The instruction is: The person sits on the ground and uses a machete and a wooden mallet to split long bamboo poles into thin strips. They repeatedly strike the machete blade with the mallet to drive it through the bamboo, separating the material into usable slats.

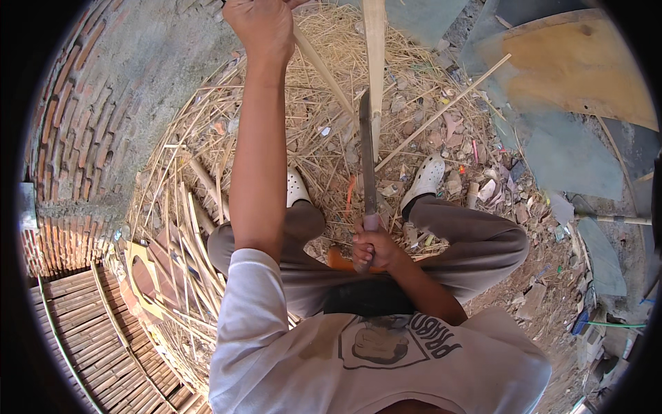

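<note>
The right hand (373,247) had its fingers wrapped round the handle of a long knife (367,159), blade touching or just beside the pale strip (374,48) beyond the white shoes (425,174). The left hand's (261,31) fingers were cropped; I couldn't tell their grip. A sudden give, I feared, could send the edge skidding.

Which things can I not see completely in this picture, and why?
Left hand: head view; the upper edge cuts off fingers, so its grip is unclear.
Wider pale strip: head view; the upper edge cuts off its far end.
Knife handle: head view; the right hand covers its middle.
Orange object: head view; partly behind that hand.
</note>
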`<state>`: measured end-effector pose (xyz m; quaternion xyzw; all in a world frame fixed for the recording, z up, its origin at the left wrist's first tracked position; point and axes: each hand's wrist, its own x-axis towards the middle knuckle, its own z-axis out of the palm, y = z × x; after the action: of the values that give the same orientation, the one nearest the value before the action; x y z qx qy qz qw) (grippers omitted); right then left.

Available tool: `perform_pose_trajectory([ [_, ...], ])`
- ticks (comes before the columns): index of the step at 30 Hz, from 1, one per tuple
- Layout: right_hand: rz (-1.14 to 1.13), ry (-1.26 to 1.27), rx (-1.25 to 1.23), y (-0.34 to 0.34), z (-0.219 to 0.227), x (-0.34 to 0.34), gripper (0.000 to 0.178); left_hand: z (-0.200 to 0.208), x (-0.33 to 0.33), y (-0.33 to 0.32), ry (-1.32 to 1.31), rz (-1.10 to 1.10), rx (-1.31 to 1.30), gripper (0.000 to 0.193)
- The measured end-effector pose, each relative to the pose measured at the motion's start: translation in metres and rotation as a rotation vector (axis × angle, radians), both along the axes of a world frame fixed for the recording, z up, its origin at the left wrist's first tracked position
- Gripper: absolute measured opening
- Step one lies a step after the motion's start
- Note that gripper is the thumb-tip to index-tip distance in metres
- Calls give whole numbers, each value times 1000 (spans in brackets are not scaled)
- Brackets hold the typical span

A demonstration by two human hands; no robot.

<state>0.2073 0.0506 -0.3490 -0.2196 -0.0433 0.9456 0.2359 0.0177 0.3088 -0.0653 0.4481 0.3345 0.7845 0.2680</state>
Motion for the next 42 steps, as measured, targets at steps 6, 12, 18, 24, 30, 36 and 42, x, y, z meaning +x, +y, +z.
perform_pose_trajectory([
  [6, 99, -886, 562, 9, -30, 24, 11, 3, -7, -14, 136, 120, -22, 65],
  [12, 96, -1142, 604, 16, -77, 15, 9, 2, 9, -27, 135, 1, 42, 66],
  [18, 166, -583, 281, 10, -76, 14, 14, -5, -3, -32, 89, -94, 51, 64],
  [24, 61, 309, -33, -14, -57, 3, 15, -9, -23, -23, 19, -104, 85, 68],
  [30, 40, 558, -56, -6, -58, 1, 13, -3, -11, -30, 40, 1, 68, 75],
  [36, 17, -667, 296, 0, -65, 29, 9, -5, -25, -31, 22, 47, 59, 76],
  [42, 80, -1428, 1026, 17, -23, 58, 29, -9, -2, -31, 98, -28, 182, 61],
])
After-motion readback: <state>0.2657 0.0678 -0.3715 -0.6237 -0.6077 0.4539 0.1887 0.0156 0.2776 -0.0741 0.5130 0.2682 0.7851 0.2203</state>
